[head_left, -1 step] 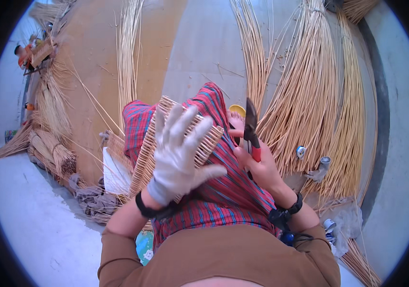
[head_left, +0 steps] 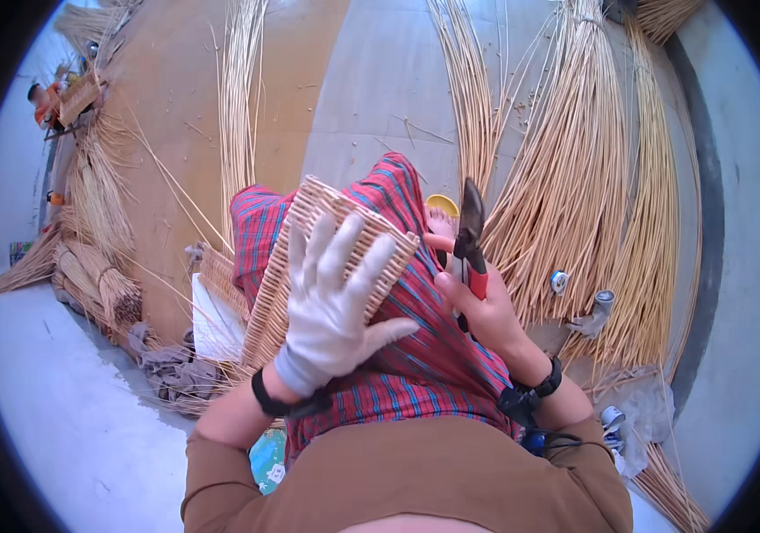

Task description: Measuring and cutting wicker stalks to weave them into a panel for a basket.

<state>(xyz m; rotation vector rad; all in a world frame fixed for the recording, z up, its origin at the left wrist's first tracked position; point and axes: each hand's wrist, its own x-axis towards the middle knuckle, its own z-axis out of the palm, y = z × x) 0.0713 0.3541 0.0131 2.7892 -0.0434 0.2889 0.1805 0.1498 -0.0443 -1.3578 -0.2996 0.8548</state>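
Observation:
My left hand (head_left: 331, 315), in a pale glove, lies with fingers spread over a rectangular woven wicker piece (head_left: 322, 204) on the red-and-blue checked cloth (head_left: 389, 178) over my lap. My bare right hand (head_left: 486, 315) grips red-handled cutters (head_left: 471, 222) upright, dark jaws upward, just right of the wicker piece. A bare foot (head_left: 442, 222) in a yellow sandal (head_left: 440, 200) shows behind the cutters.
Long cane bundles (head_left: 558, 178) lie at right, with a tape measure (head_left: 559, 282). More strands (head_left: 240, 107) stretch ahead. At far left are cane bundles (head_left: 100, 280) and, small, a person in orange (head_left: 43, 111). Grey rags (head_left: 167, 373) lie beside a white wall-side ledge (head_left: 60, 382).
My left hand has shifted slightly down with its fingers still spread. The wicker piece has edged a little to the right. The cutters in my right hand have tilted and risen slightly.

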